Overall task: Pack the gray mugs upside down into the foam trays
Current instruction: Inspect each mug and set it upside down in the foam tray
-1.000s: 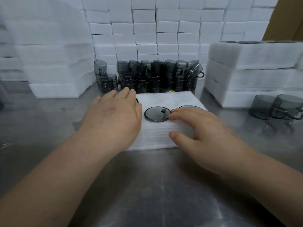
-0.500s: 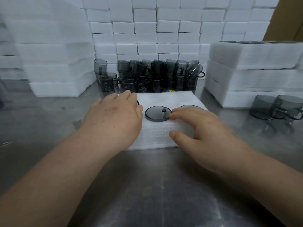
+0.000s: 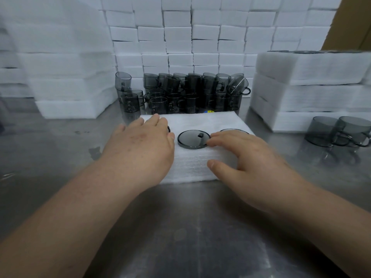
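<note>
A white foam tray (image 3: pixel 192 167) lies on the steel table in front of me. In its middle slot sits an upside-down gray mug (image 3: pixel 193 139), only its round base showing. My left hand (image 3: pixel 142 145) lies flat over the tray's left slot and hides the mug there except a dark edge. My right hand (image 3: pixel 247 155) rests with spread fingers over the right slot, where part of another mug base (image 3: pixel 232 130) shows; its fingertips touch the middle mug's rim. A crowd of loose gray mugs (image 3: pixel 184 93) stands stacked behind the tray.
Stacks of white foam trays rise at the left (image 3: pixel 66 77), across the back wall (image 3: pixel 190 37) and at the right (image 3: pixel 313 87). Two gray mugs (image 3: pixel 339 133) lie on the table at the far right. Brown cardboard (image 3: pixel 353 23) shows at the top right.
Both hands stay on the tray with almost no movement; the view has shifted very slightly.
</note>
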A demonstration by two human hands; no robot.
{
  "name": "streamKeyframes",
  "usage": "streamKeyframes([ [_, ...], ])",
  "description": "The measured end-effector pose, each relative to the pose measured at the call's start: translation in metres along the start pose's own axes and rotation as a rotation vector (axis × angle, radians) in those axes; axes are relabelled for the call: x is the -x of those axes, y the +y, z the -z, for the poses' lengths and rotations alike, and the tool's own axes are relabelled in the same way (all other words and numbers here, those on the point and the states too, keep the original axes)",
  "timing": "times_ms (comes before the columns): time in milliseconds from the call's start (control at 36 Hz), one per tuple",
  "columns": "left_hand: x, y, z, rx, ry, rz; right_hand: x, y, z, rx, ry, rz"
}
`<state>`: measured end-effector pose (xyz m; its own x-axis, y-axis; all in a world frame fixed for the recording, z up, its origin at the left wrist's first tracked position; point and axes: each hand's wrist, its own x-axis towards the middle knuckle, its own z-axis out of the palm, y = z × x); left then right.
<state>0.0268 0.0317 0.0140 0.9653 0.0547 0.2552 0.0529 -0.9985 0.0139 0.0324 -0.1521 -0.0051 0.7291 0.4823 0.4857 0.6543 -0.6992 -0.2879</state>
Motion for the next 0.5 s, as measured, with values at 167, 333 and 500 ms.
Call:
streamKeyframes([
  [167, 0.004, 0.001, 0.003, -0.046, -0.02, -0.013, -0.001, 0.0, 0.0, -0.003, 0.0, -0.017],
  [333, 0.006, 0.005, 0.007, -0.076, -0.081, 0.004, -0.001, -0.001, 0.0, -0.007, -0.01, -0.019],
  [500, 0.012, 0.003, 0.011, -0.048, -0.158, -0.024, -0.001, -0.001, -0.001, -0.007, -0.014, -0.03],
])
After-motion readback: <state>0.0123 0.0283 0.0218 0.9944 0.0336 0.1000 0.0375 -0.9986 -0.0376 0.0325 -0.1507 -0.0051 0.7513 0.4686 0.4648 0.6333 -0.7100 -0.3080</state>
